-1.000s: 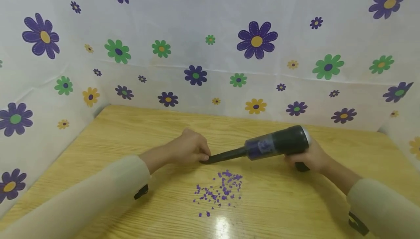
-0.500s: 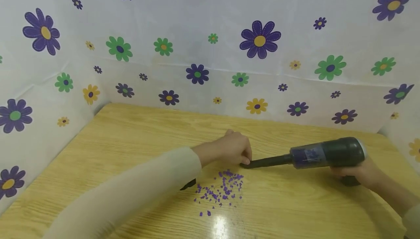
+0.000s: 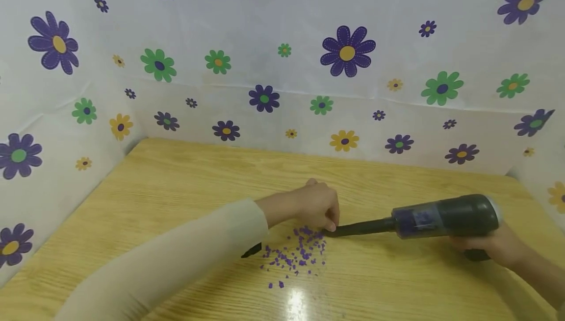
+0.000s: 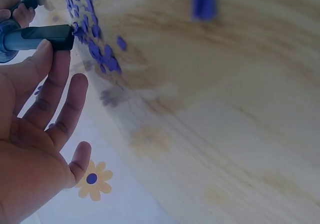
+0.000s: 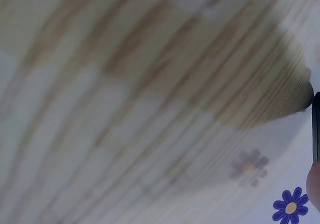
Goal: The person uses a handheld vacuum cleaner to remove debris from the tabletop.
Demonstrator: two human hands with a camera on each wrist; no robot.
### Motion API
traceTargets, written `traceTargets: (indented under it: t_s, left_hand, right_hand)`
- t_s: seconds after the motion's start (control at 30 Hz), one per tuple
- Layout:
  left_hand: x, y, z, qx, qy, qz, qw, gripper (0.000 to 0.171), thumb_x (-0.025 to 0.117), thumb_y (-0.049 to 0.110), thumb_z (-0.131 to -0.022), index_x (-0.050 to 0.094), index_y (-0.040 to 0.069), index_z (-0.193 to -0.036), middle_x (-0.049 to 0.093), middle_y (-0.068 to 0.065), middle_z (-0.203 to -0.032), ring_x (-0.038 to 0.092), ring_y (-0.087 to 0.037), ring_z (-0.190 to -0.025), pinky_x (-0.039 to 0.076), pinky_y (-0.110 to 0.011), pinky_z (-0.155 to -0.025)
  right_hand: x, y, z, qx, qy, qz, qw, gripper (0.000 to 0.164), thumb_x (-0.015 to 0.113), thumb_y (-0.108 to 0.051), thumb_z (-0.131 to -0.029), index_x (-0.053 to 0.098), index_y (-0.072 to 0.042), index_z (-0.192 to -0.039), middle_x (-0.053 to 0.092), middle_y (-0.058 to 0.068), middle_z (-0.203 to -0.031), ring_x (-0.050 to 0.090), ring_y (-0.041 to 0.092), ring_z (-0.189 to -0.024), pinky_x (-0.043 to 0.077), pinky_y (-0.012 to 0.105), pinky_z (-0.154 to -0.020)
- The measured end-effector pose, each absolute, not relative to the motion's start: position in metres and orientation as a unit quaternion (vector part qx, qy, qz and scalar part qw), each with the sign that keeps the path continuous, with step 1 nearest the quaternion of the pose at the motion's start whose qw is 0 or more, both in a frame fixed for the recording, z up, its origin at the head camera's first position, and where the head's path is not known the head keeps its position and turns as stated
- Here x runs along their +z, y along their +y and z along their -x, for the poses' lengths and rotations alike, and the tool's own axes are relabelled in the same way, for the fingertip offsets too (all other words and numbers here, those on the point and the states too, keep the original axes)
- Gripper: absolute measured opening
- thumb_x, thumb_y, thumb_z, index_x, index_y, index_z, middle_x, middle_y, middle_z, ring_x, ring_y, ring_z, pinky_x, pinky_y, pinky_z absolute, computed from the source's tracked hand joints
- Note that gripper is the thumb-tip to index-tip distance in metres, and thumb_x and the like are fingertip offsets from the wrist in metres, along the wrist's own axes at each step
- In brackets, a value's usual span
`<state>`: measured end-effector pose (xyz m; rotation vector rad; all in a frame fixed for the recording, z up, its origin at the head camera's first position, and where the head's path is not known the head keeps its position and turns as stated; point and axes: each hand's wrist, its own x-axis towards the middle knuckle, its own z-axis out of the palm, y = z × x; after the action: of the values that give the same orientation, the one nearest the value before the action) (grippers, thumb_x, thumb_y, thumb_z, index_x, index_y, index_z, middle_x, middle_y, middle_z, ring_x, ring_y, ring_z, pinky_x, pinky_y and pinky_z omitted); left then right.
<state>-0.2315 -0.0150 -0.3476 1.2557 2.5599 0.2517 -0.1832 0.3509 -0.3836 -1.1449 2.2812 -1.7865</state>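
Note:
A dark handheld vacuum cleaner (image 3: 468, 215) with a see-through dust cup and a long narrow nozzle (image 3: 366, 228) lies sideways over the table. My right hand (image 3: 503, 245) grips its handle from the right. With thumb and fingertips, my left hand (image 3: 313, 206) pinches the nozzle's end. In the left wrist view that nozzle tip (image 4: 61, 37) sits right at the edge of a scatter of small purple bits (image 4: 102, 57); the other left fingers are spread. Only a sliver of the vacuum and a finger (image 5: 314, 184) show in the right wrist view.
The purple pieces (image 3: 302, 259) lie on a wood-grain table (image 3: 212, 179), a few strayed toward the front. A flower-printed white cloth (image 3: 291, 76) rises behind the table and on both sides.
Both hands carried the vacuum to the right, then brought it slightly nearer the front. Its nozzle tip came from left of the purple bits to their right upper edge.

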Motion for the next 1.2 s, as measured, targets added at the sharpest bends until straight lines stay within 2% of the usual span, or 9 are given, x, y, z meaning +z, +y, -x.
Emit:
traceTargets:
  t_s: [0.1,0.33,0.7,0.87,1.03,1.2]
  left_hand:
    - [-0.347,-0.021,0.230,0.091,0.885,-0.435,0.140,0.005,0.072,0.030,-0.080,0.074,0.027,-0.082,0.070,0.019,-0.080,0.057,0.006,-0.077,0.029,-0.034,-0.091]
    - [-0.346,-0.033,0.226,0.088,0.889,-0.427,0.141,0.005,0.071,0.030,-0.080,0.074,0.028,-0.083,0.070,0.020,-0.082,0.056,0.004,-0.078,0.028,-0.033,-0.089]
    - [-0.347,-0.053,0.229,0.090,0.897,-0.409,0.143,0.005,0.070,0.030,-0.082,0.074,0.029,-0.084,0.070,0.019,-0.085,0.059,0.000,-0.086,0.030,-0.035,-0.090]
    - [-0.346,-0.058,0.229,0.087,0.898,-0.409,0.138,0.005,0.070,0.030,-0.082,0.075,0.028,-0.084,0.071,0.018,-0.086,0.059,-0.001,-0.087,0.030,-0.036,-0.090]
    - [-0.347,-0.063,0.231,0.092,0.898,-0.408,0.135,0.006,0.070,0.029,-0.083,0.075,0.028,-0.085,0.071,0.017,-0.088,0.060,-0.002,-0.088,0.029,-0.037,-0.090]
    - [-0.347,-0.064,0.234,0.106,0.901,-0.397,0.138,0.006,0.069,0.027,-0.083,0.075,0.026,-0.086,0.071,0.016,-0.087,0.060,-0.001,-0.087,0.028,-0.038,-0.091]
  right_hand:
    - [-0.383,0.345,0.185,-0.568,0.735,0.371,0.016,0.056,0.055,0.034,-0.060,0.059,-0.007,-0.098,0.064,-0.001,-0.069,0.059,0.011,-0.055,0.046,0.027,-0.048]
    - [-0.386,0.334,0.186,-0.590,0.714,0.376,0.019,0.061,0.054,0.034,-0.060,0.058,-0.006,-0.105,0.067,0.000,-0.074,0.061,0.011,-0.055,0.048,0.027,-0.048]
    - [-0.384,0.316,0.192,-0.569,0.737,0.365,0.007,0.053,0.058,0.030,-0.061,0.057,-0.010,-0.095,0.063,-0.002,-0.068,0.058,0.011,-0.051,0.045,0.027,-0.045]
    - [-0.382,0.309,0.193,-0.551,0.760,0.345,-0.006,0.055,0.061,0.027,-0.061,0.058,-0.013,-0.098,0.063,-0.007,-0.071,0.057,0.009,-0.051,0.047,0.027,-0.047]
    - [-0.382,0.305,0.196,-0.544,0.773,0.328,-0.009,0.052,0.063,0.025,-0.061,0.058,-0.014,-0.094,0.062,-0.007,-0.068,0.056,0.010,-0.051,0.047,0.027,-0.048]
    - [-0.382,0.306,0.203,-0.543,0.780,0.312,0.010,0.048,0.063,0.023,-0.062,0.057,-0.015,-0.091,0.061,-0.004,-0.066,0.056,0.013,-0.051,0.047,0.030,-0.047]
